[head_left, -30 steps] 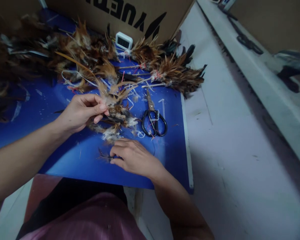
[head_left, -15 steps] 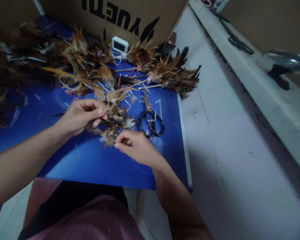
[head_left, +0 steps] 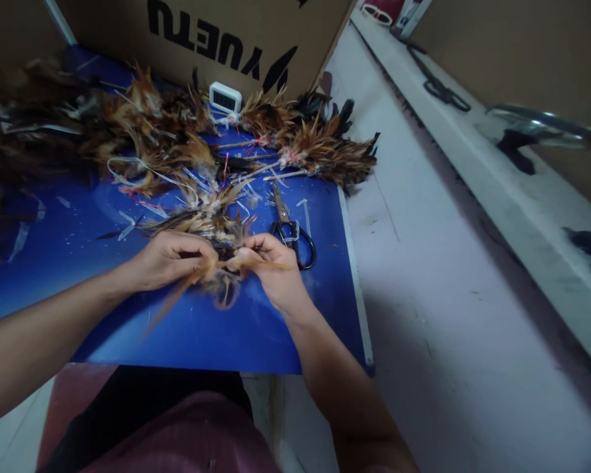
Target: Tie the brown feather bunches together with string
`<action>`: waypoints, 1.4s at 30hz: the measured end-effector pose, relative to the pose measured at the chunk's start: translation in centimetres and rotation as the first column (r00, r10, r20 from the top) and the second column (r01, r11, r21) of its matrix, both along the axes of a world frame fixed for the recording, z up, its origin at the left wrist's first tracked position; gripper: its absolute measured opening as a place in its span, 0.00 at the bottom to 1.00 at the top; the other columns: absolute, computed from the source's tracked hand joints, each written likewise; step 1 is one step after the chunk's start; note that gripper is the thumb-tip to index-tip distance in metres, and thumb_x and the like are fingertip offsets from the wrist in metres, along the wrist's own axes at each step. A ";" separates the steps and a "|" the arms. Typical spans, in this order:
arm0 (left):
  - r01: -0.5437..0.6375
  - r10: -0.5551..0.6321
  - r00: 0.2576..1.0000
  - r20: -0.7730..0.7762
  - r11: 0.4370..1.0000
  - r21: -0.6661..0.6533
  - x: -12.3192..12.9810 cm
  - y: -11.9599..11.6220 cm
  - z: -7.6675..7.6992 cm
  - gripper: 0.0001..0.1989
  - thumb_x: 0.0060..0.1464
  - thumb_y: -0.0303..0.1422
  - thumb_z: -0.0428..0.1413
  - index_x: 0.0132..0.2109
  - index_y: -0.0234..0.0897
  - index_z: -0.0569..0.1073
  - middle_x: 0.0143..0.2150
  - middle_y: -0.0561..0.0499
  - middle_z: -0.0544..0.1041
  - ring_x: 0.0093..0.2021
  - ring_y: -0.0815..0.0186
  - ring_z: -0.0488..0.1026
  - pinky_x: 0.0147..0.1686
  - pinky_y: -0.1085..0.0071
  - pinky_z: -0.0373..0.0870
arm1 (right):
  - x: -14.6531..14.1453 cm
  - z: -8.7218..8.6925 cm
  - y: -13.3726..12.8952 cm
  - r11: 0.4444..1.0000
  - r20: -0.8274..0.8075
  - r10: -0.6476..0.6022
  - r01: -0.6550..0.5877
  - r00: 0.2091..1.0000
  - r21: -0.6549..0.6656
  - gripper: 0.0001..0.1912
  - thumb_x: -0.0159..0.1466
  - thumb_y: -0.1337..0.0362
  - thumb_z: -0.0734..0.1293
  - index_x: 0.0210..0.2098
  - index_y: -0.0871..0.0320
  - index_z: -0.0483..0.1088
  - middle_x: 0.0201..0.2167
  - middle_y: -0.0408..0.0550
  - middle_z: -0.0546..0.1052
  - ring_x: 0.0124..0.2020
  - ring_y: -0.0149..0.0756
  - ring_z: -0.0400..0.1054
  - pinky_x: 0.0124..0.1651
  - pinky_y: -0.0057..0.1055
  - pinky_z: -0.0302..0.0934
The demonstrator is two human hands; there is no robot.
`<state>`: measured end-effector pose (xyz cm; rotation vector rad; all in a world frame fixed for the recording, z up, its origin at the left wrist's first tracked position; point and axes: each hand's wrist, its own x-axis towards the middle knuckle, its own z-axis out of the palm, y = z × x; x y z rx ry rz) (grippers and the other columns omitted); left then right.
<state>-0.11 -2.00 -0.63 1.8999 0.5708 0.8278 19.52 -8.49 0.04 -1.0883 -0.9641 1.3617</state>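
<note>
My left hand [head_left: 179, 258] pinches brown feathers [head_left: 177, 293], whose long tips point down to the left and are smeared by motion. Opposite it, my right hand [head_left: 270, 263] is closed on a tan feather [head_left: 263, 264] lying across its fingers. The two hands are close together over a small heap of mixed feathers [head_left: 211, 220] on the blue table [head_left: 187, 335]. Black-handled scissors [head_left: 294, 230] lie just beyond my right hand, blades pointing away. Exactly where the held feathers meet between the fingertips is hard to make out.
Behind the heap lie tied bundles of brown and black feathers [head_left: 325, 151] on sticks. A large loose pile of feathers [head_left: 127, 125] spreads along the left. A small white digital timer [head_left: 225, 98] stands before a cardboard box [head_left: 236, 39]. Scraps of white strip [head_left: 127, 225] litter the table.
My hands have come together, the right one moving up and closing on a tan feather. The left hand has moved slightly down, its feathers now pointing down-left. The whole view has shifted a little.
</note>
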 end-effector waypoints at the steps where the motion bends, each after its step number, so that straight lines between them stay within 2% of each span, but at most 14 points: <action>1: 0.043 -0.041 0.998 -0.053 0.998 0.036 0.0 0.0 0.0 0.08 0.54 0.29 0.59 0.28 0.31 0.77 0.26 0.48 0.78 0.24 0.72 0.73 0.26 0.80 0.69 | -0.1 0.0 -0.1 1.000 -0.009 -0.002 0.002 1.000 -0.003 0.09 0.55 0.62 0.72 0.29 0.56 0.67 0.21 0.37 0.73 0.21 0.25 0.66 0.26 0.25 0.62; 3: 0.110 -0.105 0.988 -0.114 0.993 0.034 0.1 0.0 -0.1 0.09 0.57 0.29 0.57 0.30 0.33 0.78 0.25 0.50 0.78 0.24 0.72 0.72 0.25 0.80 0.68 | -0.4 0.1 -0.3 1.000 -0.010 -0.002 0.002 1.000 -0.009 0.09 0.55 0.62 0.72 0.30 0.56 0.68 0.21 0.37 0.72 0.20 0.24 0.65 0.26 0.25 0.62; 8: 0.148 -0.143 0.981 -0.130 0.989 0.023 0.2 0.1 -0.3 0.08 0.57 0.32 0.56 0.33 0.37 0.79 0.24 0.50 0.78 0.22 0.70 0.72 0.24 0.78 0.66 | -0.7 0.4 -0.6 0.999 0.010 0.002 -0.003 1.000 0.035 0.11 0.54 0.59 0.73 0.30 0.55 0.68 0.23 0.37 0.72 0.22 0.25 0.66 0.27 0.25 0.62; 12: 0.179 -0.182 0.971 -0.153 0.983 -0.034 0.2 0.2 -0.6 0.10 0.59 0.34 0.55 0.33 0.35 0.78 0.22 0.51 0.75 0.21 0.72 0.69 0.23 0.79 0.65 | -0.9 0.2 -0.6 0.996 0.034 0.007 -0.010 0.999 0.092 0.12 0.53 0.58 0.74 0.29 0.55 0.68 0.26 0.39 0.73 0.27 0.27 0.69 0.32 0.28 0.66; 16: 0.153 -0.164 0.977 -0.136 0.985 -0.085 0.1 0.2 -0.9 0.12 0.58 0.37 0.56 0.31 0.34 0.78 0.21 0.53 0.74 0.20 0.73 0.68 0.21 0.79 0.64 | -1.0 0.4 -0.6 0.993 0.120 0.008 -0.022 0.993 0.119 0.11 0.53 0.57 0.73 0.28 0.54 0.68 0.28 0.41 0.73 0.30 0.29 0.69 0.35 0.30 0.66; 22: 0.153 -0.169 0.978 -0.120 0.980 -0.129 0.1 0.1 -0.9 0.12 0.58 0.36 0.56 0.31 0.34 0.78 0.20 0.54 0.72 0.20 0.74 0.67 0.21 0.80 0.64 | -1.0 0.4 -0.8 0.993 0.197 -0.004 -0.019 0.980 0.115 0.15 0.52 0.52 0.74 0.28 0.54 0.69 0.27 0.41 0.73 0.29 0.30 0.66 0.33 0.30 0.64; 29: 0.142 -0.158 0.982 -0.106 0.979 -0.147 0.1 0.1 -0.9 0.12 0.58 0.36 0.57 0.31 0.34 0.78 0.21 0.53 0.74 0.20 0.74 0.67 0.22 0.80 0.64 | -0.7 -0.4 -0.8 0.978 0.178 0.015 -0.051 0.984 0.204 0.08 0.56 0.59 0.72 0.31 0.54 0.71 0.31 0.42 0.74 0.33 0.30 0.68 0.38 0.30 0.64; 34: 0.147 -0.162 0.981 -0.108 0.980 -0.135 0.2 -0.1 -0.4 0.14 0.60 0.36 0.55 0.30 0.33 0.77 0.19 0.54 0.71 0.20 0.74 0.66 0.21 0.80 0.63 | -0.7 -0.3 -0.9 0.976 0.207 0.022 -0.065 0.978 0.206 0.10 0.57 0.57 0.72 0.31 0.55 0.70 0.32 0.43 0.74 0.32 0.30 0.68 0.38 0.30 0.65; 38: 0.128 -0.147 0.984 -0.096 0.975 -0.179 0.2 -0.1 -0.5 0.14 0.59 0.38 0.55 0.30 0.33 0.77 0.21 0.53 0.71 0.20 0.73 0.66 0.21 0.80 0.64 | -0.5 -0.4 -0.9 0.976 0.250 0.023 -0.076 0.968 0.203 0.11 0.58 0.56 0.72 0.30 0.56 0.70 0.30 0.43 0.73 0.33 0.31 0.68 0.39 0.30 0.65; 42: 0.137 -0.158 0.983 -0.091 0.969 -0.206 0.1 -0.1 -0.7 0.15 0.59 0.38 0.55 0.30 0.32 0.76 0.21 0.53 0.71 0.20 0.73 0.65 0.21 0.79 0.64 | -0.4 -0.8 -0.9 0.960 0.275 0.024 -0.099 0.961 0.260 0.09 0.59 0.59 0.72 0.32 0.55 0.70 0.31 0.43 0.73 0.34 0.31 0.69 0.41 0.31 0.65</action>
